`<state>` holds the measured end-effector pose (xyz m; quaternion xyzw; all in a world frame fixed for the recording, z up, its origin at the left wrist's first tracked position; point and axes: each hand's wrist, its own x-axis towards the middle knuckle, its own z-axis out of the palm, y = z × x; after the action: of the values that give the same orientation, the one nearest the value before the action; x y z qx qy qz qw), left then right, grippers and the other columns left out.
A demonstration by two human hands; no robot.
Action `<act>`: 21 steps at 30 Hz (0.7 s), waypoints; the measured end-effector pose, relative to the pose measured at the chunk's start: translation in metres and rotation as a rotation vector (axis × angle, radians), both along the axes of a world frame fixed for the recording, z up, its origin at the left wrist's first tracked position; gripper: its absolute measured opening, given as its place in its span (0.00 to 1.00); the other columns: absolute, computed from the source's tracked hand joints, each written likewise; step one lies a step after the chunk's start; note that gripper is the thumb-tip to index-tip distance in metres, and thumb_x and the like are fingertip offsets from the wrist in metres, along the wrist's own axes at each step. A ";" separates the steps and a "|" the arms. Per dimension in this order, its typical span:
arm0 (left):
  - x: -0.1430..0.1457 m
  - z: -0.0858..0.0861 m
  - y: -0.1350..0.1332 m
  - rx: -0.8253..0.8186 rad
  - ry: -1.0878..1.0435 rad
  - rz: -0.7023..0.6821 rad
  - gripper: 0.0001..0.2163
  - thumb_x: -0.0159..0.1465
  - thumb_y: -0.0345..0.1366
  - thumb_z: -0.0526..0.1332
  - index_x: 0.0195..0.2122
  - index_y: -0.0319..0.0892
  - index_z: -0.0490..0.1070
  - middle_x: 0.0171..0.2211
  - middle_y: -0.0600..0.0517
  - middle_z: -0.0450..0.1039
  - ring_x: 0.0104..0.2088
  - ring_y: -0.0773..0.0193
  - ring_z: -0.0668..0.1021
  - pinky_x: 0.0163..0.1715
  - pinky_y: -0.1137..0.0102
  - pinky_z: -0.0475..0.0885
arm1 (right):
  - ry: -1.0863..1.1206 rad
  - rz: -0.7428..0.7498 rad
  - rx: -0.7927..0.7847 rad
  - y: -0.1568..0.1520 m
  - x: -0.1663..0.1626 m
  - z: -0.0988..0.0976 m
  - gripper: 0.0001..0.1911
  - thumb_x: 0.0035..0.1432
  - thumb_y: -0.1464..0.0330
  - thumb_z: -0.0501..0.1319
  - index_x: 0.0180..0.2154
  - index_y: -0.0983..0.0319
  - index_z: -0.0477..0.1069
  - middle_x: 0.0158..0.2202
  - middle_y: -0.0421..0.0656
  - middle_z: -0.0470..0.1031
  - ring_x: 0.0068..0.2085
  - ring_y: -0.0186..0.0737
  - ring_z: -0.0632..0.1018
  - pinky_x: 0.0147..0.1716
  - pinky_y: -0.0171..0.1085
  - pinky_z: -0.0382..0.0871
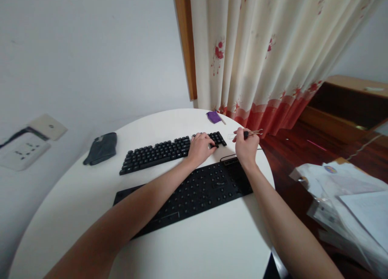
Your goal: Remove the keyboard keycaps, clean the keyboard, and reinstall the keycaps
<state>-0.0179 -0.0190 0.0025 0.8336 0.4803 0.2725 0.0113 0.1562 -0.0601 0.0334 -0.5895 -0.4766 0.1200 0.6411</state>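
My left hand (199, 149) rests over rows of loose black keycaps (160, 153), which lie set out in keyboard order. A dark keycap (211, 145) shows between its thumb and forefinger, which are closed on it. My right hand (246, 147) is wrapped round a wire keycap puller (249, 134) with a black middle part; its thin wire loops stick out on both sides. Nearer to me, under my left forearm, lies a black keyboard (197, 190) with bare switch posts. Its cable runs by my right wrist.
The round white table (212, 238) carries a dark pouch (101, 149) at left and a purple cloth (214, 117) with a small stick at the back. A wall socket (24, 151), a curtain (242, 48) and papers in plastic bags (342, 190) surround it.
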 end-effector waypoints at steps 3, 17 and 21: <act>0.000 0.001 0.000 0.006 -0.003 -0.001 0.04 0.57 0.38 0.71 0.33 0.47 0.80 0.39 0.50 0.74 0.44 0.52 0.71 0.43 0.58 0.65 | 0.005 0.002 0.006 0.000 0.000 0.000 0.18 0.64 0.61 0.54 0.26 0.63 0.74 0.19 0.41 0.73 0.24 0.39 0.76 0.30 0.37 0.67; -0.002 0.002 -0.001 0.034 -0.039 -0.021 0.06 0.57 0.39 0.71 0.35 0.46 0.79 0.40 0.49 0.73 0.44 0.53 0.71 0.44 0.59 0.66 | 0.061 0.003 0.017 -0.001 0.002 0.005 0.17 0.62 0.62 0.55 0.26 0.63 0.74 0.18 0.40 0.72 0.23 0.39 0.74 0.28 0.37 0.66; -0.003 0.004 -0.002 0.057 -0.064 -0.030 0.04 0.60 0.38 0.68 0.34 0.46 0.79 0.39 0.49 0.73 0.44 0.54 0.71 0.45 0.59 0.66 | 0.202 0.044 0.073 -0.012 0.015 0.014 0.17 0.62 0.61 0.56 0.26 0.63 0.74 0.18 0.38 0.69 0.21 0.35 0.70 0.25 0.35 0.63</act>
<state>-0.0211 -0.0206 0.0065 0.8315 0.4592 0.3126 0.0070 0.1713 -0.0723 0.0471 -0.5399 -0.4264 0.1755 0.7042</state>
